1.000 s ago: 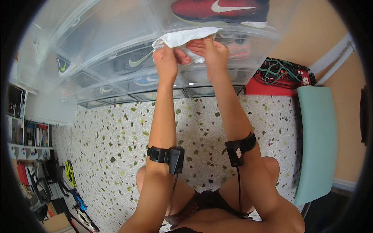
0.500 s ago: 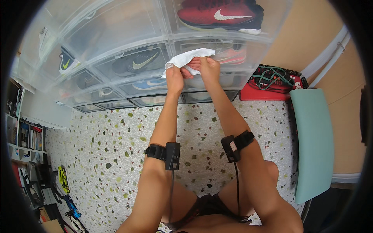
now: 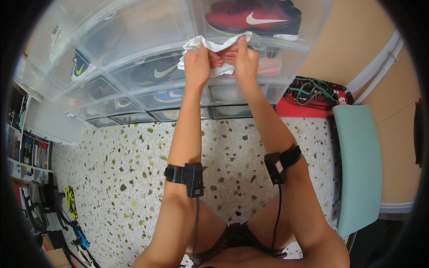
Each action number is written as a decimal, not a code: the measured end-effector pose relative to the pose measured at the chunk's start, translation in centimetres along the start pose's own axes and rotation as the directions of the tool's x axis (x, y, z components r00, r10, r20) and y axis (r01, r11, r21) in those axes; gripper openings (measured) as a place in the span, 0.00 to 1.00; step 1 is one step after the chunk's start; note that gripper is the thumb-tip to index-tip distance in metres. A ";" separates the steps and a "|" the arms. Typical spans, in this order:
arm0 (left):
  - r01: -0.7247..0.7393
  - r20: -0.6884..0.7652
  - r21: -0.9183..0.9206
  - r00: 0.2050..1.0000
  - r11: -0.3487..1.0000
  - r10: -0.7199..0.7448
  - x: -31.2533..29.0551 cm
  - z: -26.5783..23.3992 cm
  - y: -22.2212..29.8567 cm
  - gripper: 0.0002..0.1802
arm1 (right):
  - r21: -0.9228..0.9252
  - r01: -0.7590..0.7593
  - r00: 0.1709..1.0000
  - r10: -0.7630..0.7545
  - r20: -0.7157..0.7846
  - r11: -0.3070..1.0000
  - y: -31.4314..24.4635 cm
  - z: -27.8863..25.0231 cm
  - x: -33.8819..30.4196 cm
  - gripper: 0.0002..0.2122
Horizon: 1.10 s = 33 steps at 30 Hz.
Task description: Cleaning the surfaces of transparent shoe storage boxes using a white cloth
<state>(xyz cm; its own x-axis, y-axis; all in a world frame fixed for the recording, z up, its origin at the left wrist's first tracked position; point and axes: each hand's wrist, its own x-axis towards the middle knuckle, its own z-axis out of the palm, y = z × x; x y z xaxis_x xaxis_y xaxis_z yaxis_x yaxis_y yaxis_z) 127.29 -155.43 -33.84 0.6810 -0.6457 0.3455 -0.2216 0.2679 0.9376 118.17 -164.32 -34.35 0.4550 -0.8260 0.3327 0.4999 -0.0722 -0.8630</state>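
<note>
A crumpled white cloth (image 3: 218, 46) is stretched between my two hands in front of the stacked clear shoe boxes (image 3: 147, 38). My left hand (image 3: 197, 64) pinches its left end with the thumb on top. The right end is pinched by my right hand (image 3: 245, 60), thumb raised along the edge. Part of the cloth hangs down behind my fingers, which lie close together in the middle. Behind the hands, a red and black sneaker (image 3: 254, 18) shows in the upper right box. A dark grey sneaker (image 3: 154, 70) is visible in a box to the left.
To the right, a red box (image 3: 300, 110) carries tangled green cord (image 3: 313, 87). A pale green padded seat (image 3: 359, 167) stands on the right. Toy cars (image 3: 71, 202) and shelves (image 3: 33, 152) line the left. Below lies speckled terrazzo floor (image 3: 120, 165).
Both hands have moved up and farther apart, carrying the cloth higher along the boxes. The cloth is now spread wider between them.
</note>
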 end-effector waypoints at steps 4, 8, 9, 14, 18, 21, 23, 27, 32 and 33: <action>0.039 0.077 0.001 0.996 0.999 -0.039 0.3 0.1 1.0 0.35 | 0.018 -0.028 0.998 0.027 0.060 0.999 -1.2 -0.6 0.6 0.30; 0.028 0.061 -0.030 0.998 0.999 -0.026 0.3 0.2 -0.3 0.37 | 0.073 -0.072 0.997 0.069 0.036 0.995 0.4 -1.3 0.2 0.28; 0.017 0.043 -0.031 0.999 0.999 -0.015 0.3 0.0 -0.9 0.37 | 0.074 -0.075 0.997 0.072 0.032 0.994 0.9 -1.3 0.0 0.28; 0.085 0.045 -0.048 0.996 0.995 -0.083 -0.4 -0.4 -4.2 0.40 | 0.124 -0.250 0.967 0.242 0.073 0.960 3.1 -2.3 -1.0 0.30; 0.114 0.050 0.000 0.992 0.993 -0.114 -1.4 -0.3 -6.7 0.41 | 0.132 -0.312 0.950 0.304 0.074 0.941 5.0 -3.3 -1.8 0.30; 0.161 0.019 -0.009 0.987 0.987 -0.161 -2.9 -0.6 -8.8 0.37 | 0.073 -0.377 0.926 0.372 0.066 0.923 6.1 -3.4 -2.8 0.29; 0.182 0.043 -0.005 0.982 0.983 -0.181 -2.9 -0.5 -9.3 0.37 | 0.049 -0.361 0.932 0.358 0.059 0.931 6.7 -3.7 -2.8 0.28; 0.193 0.079 0.020 0.978 0.981 -0.194 -2.7 -0.7 -8.6 0.36 | 0.010 -0.293 0.956 0.292 0.036 0.956 6.5 -3.5 -3.0 0.27; 0.077 0.091 0.059 0.992 0.995 -0.082 -1.5 -0.5 -5.8 0.35 | -0.106 -0.060 0.996 0.066 0.053 0.993 5.8 -2.9 -2.0 0.25; 0.077 0.112 0.012 0.991 0.997 -0.078 -1.2 -0.5 -4.8 0.34 | -0.173 0.053 0.994 -0.036 0.099 0.983 5.4 -2.7 -1.7 0.24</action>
<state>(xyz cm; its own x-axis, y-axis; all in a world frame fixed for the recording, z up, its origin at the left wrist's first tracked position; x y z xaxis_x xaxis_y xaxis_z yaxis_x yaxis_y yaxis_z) 127.86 -155.62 -38.80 0.6135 -0.7408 0.2736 -0.1772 0.2085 0.9618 118.09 -164.81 -40.59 0.5071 -0.7637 0.3996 0.3879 -0.2118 -0.8970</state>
